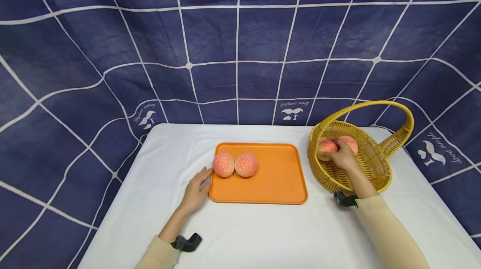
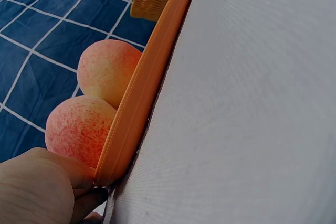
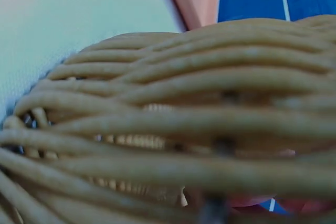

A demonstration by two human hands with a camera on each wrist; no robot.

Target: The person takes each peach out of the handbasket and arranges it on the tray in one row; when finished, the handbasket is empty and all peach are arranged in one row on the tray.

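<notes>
My right hand (image 1: 343,158) reaches into the yellow wicker basket (image 1: 383,177) and grips a peach (image 1: 327,148) near its left wall. Beside that hand, a second peach (image 1: 348,143) lies in the basket. The basket's woven side (image 3: 210,124) fills much of the right wrist view and hides the hand there. My left hand (image 1: 196,189) rests at the left edge of the orange tray (image 1: 278,177), its fingertips touching the rim (image 2: 131,114). On the tray's left half, two peaches (image 1: 246,165) sit side by side, the nearer one (image 2: 81,129) right by the left hand.
A white cloth (image 1: 263,235) covers the table under the tray and basket. The basket's tall handle (image 1: 375,104) arches over its far side. Behind the table hangs a dark blue curtain (image 1: 210,81) with white grid lines.
</notes>
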